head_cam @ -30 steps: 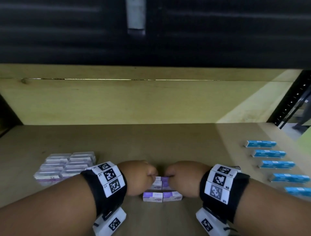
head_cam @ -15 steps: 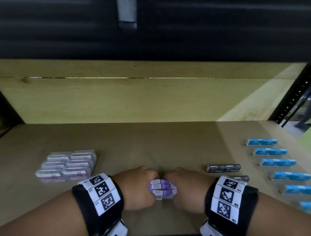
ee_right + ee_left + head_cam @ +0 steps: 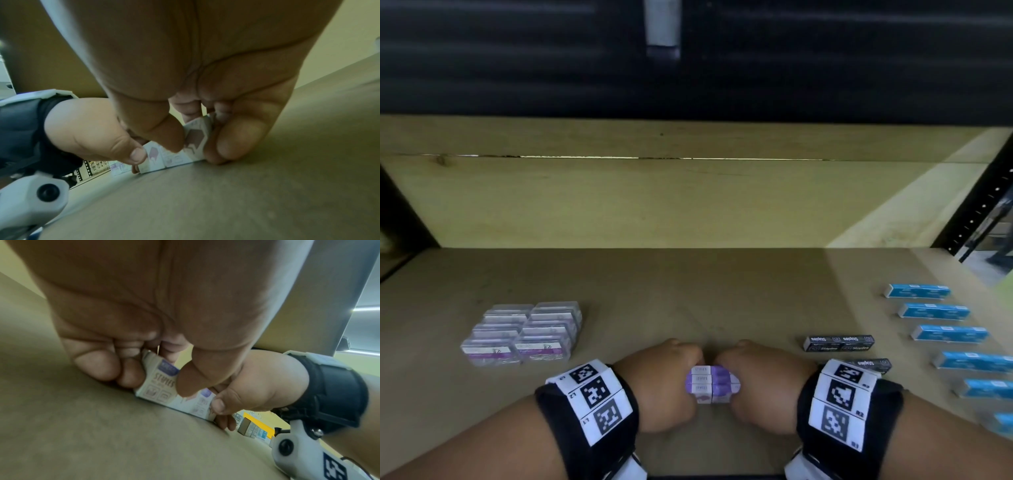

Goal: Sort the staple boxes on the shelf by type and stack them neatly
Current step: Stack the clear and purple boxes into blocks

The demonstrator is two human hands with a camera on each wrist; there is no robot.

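Observation:
Several small purple-and-white staple boxes [image 3: 711,387] are bunched together at the front middle of the shelf. My left hand [image 3: 667,383] grips their left end and my right hand [image 3: 756,383] grips their right end, fingers curled. In the left wrist view my thumb and fingers pinch the boxes [image 3: 162,384], which touch the shelf board. In the right wrist view my right thumb and fingers clamp the boxes [image 3: 193,142] from the other end. The far side of the bunch is hidden by my fingers.
A block of clear plastic staple boxes [image 3: 524,334] sits at the left. Two dark staple boxes [image 3: 839,342] lie right of my right hand, another [image 3: 873,364] partly behind the wristband. A row of blue boxes [image 3: 941,332] runs down the right side. The wooden back wall [image 3: 654,202] stands behind.
Both hands have drawn the purple boxes toward the front edge and gathered the near pair into the bunch. The dark boxes have come into view beside my right wrist.

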